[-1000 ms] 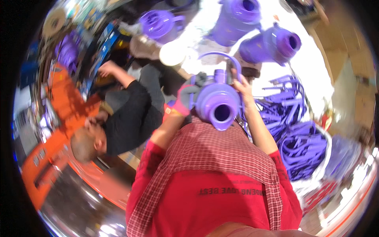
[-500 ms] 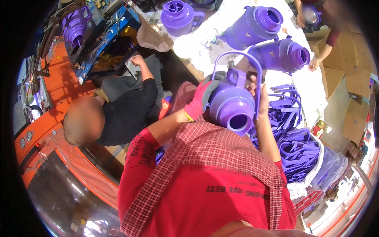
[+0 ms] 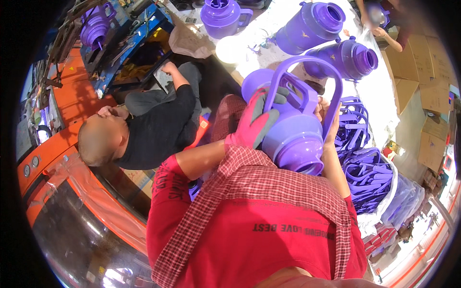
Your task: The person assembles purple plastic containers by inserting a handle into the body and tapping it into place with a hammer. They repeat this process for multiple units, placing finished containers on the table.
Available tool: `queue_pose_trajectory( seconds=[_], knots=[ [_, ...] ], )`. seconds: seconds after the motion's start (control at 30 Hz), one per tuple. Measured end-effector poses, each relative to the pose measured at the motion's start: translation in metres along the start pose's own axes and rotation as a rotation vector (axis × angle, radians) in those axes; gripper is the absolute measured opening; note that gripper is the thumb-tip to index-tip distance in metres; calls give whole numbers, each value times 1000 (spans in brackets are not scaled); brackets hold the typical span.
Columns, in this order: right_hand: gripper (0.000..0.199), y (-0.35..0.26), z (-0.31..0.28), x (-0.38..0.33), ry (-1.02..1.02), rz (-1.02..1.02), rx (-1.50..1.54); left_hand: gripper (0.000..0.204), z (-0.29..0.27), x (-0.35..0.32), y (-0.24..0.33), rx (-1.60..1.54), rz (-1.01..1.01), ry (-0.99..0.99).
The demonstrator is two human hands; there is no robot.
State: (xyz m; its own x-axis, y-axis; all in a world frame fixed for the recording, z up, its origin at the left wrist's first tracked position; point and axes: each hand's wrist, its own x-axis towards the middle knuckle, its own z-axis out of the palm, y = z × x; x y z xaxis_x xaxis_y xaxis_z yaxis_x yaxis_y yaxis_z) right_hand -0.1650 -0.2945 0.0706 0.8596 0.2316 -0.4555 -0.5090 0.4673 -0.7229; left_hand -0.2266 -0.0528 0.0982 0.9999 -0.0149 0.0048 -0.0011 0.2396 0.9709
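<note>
A purple thermos jug body [image 3: 293, 134] is tilted in front of my chest, its open mouth toward me and its base pointing away to the upper left. My left hand [image 3: 254, 120], in a pink and grey glove, wraps round its left side, with fingers by one end of the carrying handle. This purple loop-shaped carrying handle [image 3: 339, 91] arches over the jug and its side grip [image 3: 303, 93]. My bare right hand [image 3: 329, 115] closes round the loop's right arm, beside the jug; the loop partly hides its fingers.
Two purple jug bodies [image 3: 314, 28] [image 3: 343, 60] lie on the white table [image 3: 269, 14], with another jug [image 3: 220, 19] upright. Several loose handles [image 3: 367, 182] fill a white sack at right. A seated person [image 3: 158, 120] is at left beside a blue machine [image 3: 120, 57]; another person's hand [image 3: 379, 32] is top right.
The jug has turned and tipped, so its base now shows at the upper left and its mouth faces lower. The handle loop has swung rightward. Both my hands stay on them.
</note>
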Motion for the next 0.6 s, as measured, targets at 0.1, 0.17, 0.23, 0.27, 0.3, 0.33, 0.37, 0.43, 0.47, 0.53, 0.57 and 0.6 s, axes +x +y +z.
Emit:
queue_pose_trajectory(
  seconds=[0.1,0.17,0.23,0.27,0.3,0.33,0.37,0.43,0.47,0.53,0.57,0.6],
  knots=[
    [67,5,3,-7,-25,-5,80,42,-3,-10,12,59,201,-87],
    [63,9,7,-7,97,-198,-194,38,-5,-14,7,59,289,-99],
    [66,13,14,-3,3,-128,-91,35,-7,-18,-1,-37,60,70],
    [67,11,19,0,-9,-50,76,33,-8,-18,-6,-120,-85,116],
    [70,12,25,1,140,-1,109,32,-8,-19,-10,-238,-238,176],
    [69,10,31,3,221,117,5,32,-10,-17,-12,-289,-322,178],
    [66,6,37,0,175,166,-91,31,-12,-17,-12,-216,-266,189],
    [48,-5,48,-12,174,17,-107,30,-18,-15,-10,92,-157,133],
    [52,-10,53,-18,147,-20,-299,27,-19,-14,-11,88,-181,178],
    [79,-26,52,-33,-57,-814,-835,23,-26,-3,-14,1075,311,41],
    [104,-29,52,-45,-353,-821,-829,24,-26,0,-18,996,195,-4],
    [106,-33,50,-47,-730,-881,-1008,26,-16,5,-30,506,63,152]
  ],
)
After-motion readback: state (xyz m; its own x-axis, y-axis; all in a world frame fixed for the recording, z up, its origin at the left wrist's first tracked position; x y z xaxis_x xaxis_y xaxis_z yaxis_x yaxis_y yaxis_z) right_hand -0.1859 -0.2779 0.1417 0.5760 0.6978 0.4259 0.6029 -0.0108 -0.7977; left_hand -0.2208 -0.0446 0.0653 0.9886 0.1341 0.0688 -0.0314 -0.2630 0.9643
